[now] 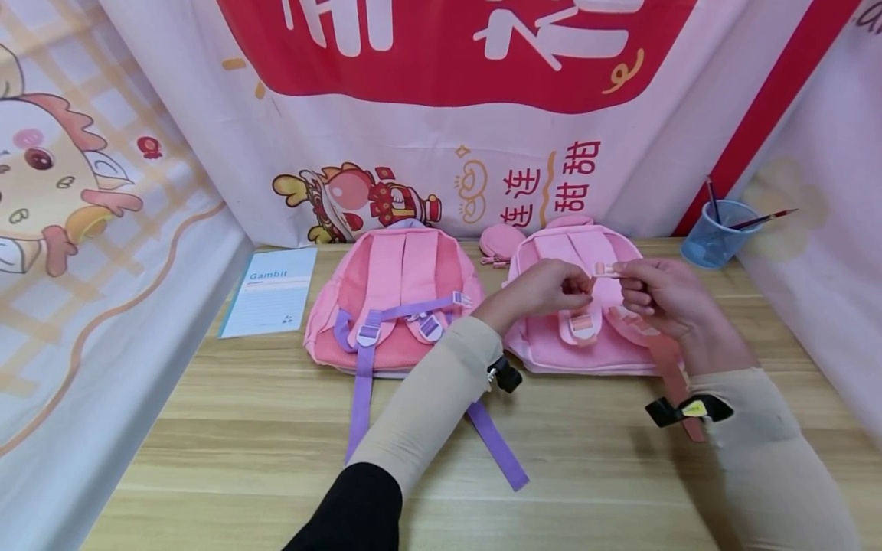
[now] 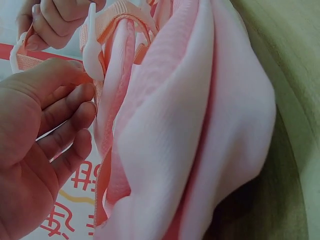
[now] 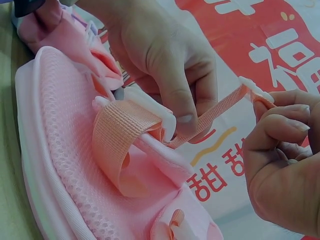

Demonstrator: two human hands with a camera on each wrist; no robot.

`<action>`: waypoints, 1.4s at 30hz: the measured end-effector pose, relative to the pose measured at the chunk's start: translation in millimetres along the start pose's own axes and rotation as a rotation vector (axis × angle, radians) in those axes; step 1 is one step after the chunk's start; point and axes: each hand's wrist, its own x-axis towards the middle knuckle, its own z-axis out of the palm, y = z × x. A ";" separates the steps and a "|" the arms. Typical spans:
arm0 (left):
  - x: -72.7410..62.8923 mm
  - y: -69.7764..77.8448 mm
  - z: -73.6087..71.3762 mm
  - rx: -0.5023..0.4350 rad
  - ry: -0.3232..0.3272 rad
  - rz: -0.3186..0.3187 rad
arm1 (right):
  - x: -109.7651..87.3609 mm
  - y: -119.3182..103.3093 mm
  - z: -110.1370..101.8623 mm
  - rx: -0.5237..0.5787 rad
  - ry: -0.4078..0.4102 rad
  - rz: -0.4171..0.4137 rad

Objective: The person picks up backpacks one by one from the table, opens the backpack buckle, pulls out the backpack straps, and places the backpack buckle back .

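A pink backpack (image 1: pixel 544 353) lies straps-up on the right of the table. From one shoulder strap runs a thin orange webbing strap (image 3: pixel 220 111), stretched between the two hands. My left hand (image 1: pixel 551 289) pinches it between thumb and fingers, close to the white strap adjuster (image 3: pixel 152 107). At the other end, my right hand (image 1: pixel 658 295) pinches the strap beside a small whitish buckle (image 1: pixel 605 269). In the left wrist view, my left hand (image 2: pixel 35 135) has its lower fingers loosely bent beside the backpack, while my right hand appears at the top left.
Left of it lies a second pink backpack (image 1: pixel 403 268) with purple straps (image 1: pixel 361 405). A light-blue notebook (image 1: pixel 272 295) is farther left. A small round pink pouch (image 1: pixel 501 243) sits behind, and a blue cup (image 1: pixel 717 237) with brushes stands at the back right, near the printed curtain (image 1: pixel 386 130).
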 end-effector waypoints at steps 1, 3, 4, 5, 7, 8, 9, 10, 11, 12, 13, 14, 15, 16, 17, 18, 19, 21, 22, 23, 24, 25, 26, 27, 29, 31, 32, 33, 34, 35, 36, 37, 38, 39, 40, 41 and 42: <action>0.1 0.1 0.0 -0.003 -0.002 -0.003 | -0.1 0.0 0.0 -0.003 0.003 -0.001; 0.3 0.3 0.0 -0.007 -0.005 -0.009 | -0.2 -0.1 -0.1 -0.006 0.007 -0.001; 0.4 0.5 0.0 -0.011 -0.006 -0.011 | -0.3 -0.2 -0.2 -0.006 0.007 0.001; 0.4 0.6 0.1 -0.014 -0.004 -0.012 | -0.4 -0.2 -0.3 -0.004 0.006 0.003; 0.4 0.7 0.3 -0.017 -0.001 -0.015 | -0.2 0.1 -0.5 0.006 0.003 0.004; 0.4 0.9 0.4 -0.019 0.002 -0.015 | -0.2 0.3 -0.6 0.011 0.000 0.004; 0.4 0.9 0.4 -0.020 0.002 -0.015 | -0.2 0.6 -0.7 0.018 -0.002 0.003; 0.3 0.9 0.5 -0.021 0.002 -0.014 | -0.2 0.9 -0.7 0.021 -0.002 0.001; 0.3 1.0 0.4 -0.022 0.001 -0.011 | -0.1 1.2 -0.7 0.021 -0.004 -0.004; 0.0 1.2 0.2 -0.024 -0.001 -0.010 | -0.2 1.5 -0.6 0.016 -0.004 -0.010; -0.6 1.2 -0.3 -0.028 -0.003 -0.008 | 0.1 1.8 -0.5 0.009 -0.002 -0.015; -1.2 1.1 -0.8 -0.029 -0.004 -0.010 | 0.2 2.0 -0.2 -0.002 0.002 -0.018; -1.9 0.9 -1.7 -0.034 -0.003 -0.011 | 0.4 2.1 -0.2 -0.014 0.006 -0.021; -3.0 1.0 -2.6 -0.041 0.001 -0.017 | 0.4 2.1 0.0 -0.029 0.012 -0.022; -4.3 1.3 -4.0 -0.052 0.007 -0.025 | 0.5 2.1 0.1 -0.050 0.021 -0.024; -5.7 1.6 -5.5 -0.065 0.017 -0.029 | 0.5 2.0 0.0 -0.063 0.027 -0.021; -6.9 1.9 -7.1 -0.074 0.030 -0.029 | 0.5 2.0 -0.2 -0.082 0.034 -0.019; -9.2 2.9 -10.5 -0.092 0.059 -0.026 | 0.4 2.0 -0.9 -0.100 0.037 -0.013; -10.2 3.8 -12.4 -0.101 0.075 -0.023 | 0.2 1.9 -1.2 -0.107 0.037 -0.008; -11.0 4.7 -14.3 -0.107 0.090 -0.013 | 0.1 1.9 -1.8 -0.113 0.036 -0.003; -11.3 5.6 -15.9 -0.108 0.105 0.002 | 0.0 2.0 -2.2 -0.110 0.030 0.001; -11.8 6.7 -17.6 -0.107 0.116 0.012 | -0.1 2.1 -2.6 -0.114 0.027 0.004; -12.2 8.0 -19.3 -0.107 0.126 0.025 | -0.2 2.4 -3.0 -0.107 0.022 0.009; -12.4 9.4 -20.9 -0.107 0.131 0.033 | -0.1 2.7 -3.2 -0.111 0.020 0.012; -12.8 12.2 -24.1 -0.092 0.136 0.050 | 0.1 3.2 -3.3 -0.117 0.016 0.012; -12.9 14.6 -26.5 -0.075 0.128 0.056 | 0.8 3.6 -3.2 -0.129 0.018 0.016; -12.6 15.4 -27.4 -0.067 0.123 0.058 | 1.5 3.9 -3.2 -0.136 0.019 0.020; -12.4 16.0 -28.3 -0.059 0.113 0.053 | 1.9 4.0 -3.1 -0.142 0.022 0.022; -12.3 16.6 -29.0 -0.052 0.106 0.054 | 2.4 4.2 -3.2 -0.146 0.027 0.025; -11.9 16.8 -29.7 -0.049 0.098 0.057 | 2.6 4.4 -3.2 -0.153 0.030 0.029; -11.6 16.9 -30.2 -0.043 0.091 0.060 | 3.1 4.9 -3.6 -0.157 0.033 0.034; -11.4 16.8 -30.6 -0.042 0.086 0.067 | 3.3 5.4 -4.1 -0.158 0.033 0.036; -11.0 16.3 -30.8 -0.040 0.083 0.073 | 3.1 6.1 -4.8 -0.155 0.036 0.042; -11.0 16.0 -30.9 -0.040 0.082 0.079 | 2.6 6.8 -5.6 -0.150 0.035 0.046; -10.9 15.4 -30.8 -0.044 0.083 0.085 | 2.3 7.8 -6.8 -0.144 0.034 0.049; -10.8 14.6 -30.4 -0.048 0.086 0.088 | 1.8 8.9 -8.1 -0.138 0.031 0.050; -11.3 14.0 -29.9 -0.055 0.090 0.087 | 1.2 10.1 -9.7 -0.127 0.028 0.052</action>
